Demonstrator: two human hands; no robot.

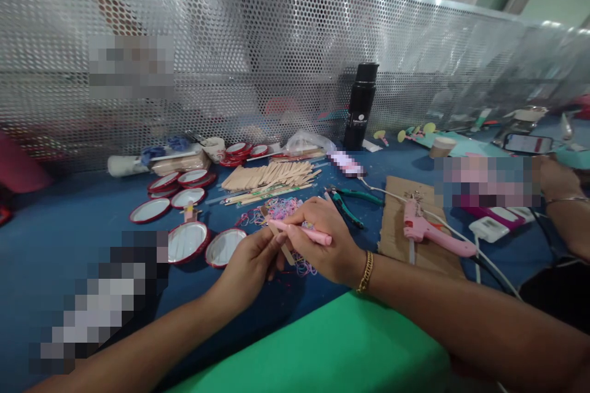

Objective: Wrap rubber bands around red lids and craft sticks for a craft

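My left hand (251, 261) pinches a flat wooden stick (287, 254) near the middle of the view. In my right hand (328, 238) is a pink pen (313, 234), its tip touching or just above the stick. Behind and beneath both hands lies a tangle of pastel strings (276, 207). A pile of wooden sticks (267, 176) spreads out beyond it. Several white lids with red rims, one of them a near lid (225, 247), rest left of my left hand. Teal-handled pliers (349, 207) lie beyond my right hand.
A pink glue gun (436, 237) with a cable lies on cardboard (391, 218) at the right. A black bottle (361, 107) stands by the perforated metal screen (295, 43). Something green (322, 344) is nearest me. Another person's hand (560, 181) is at far right.
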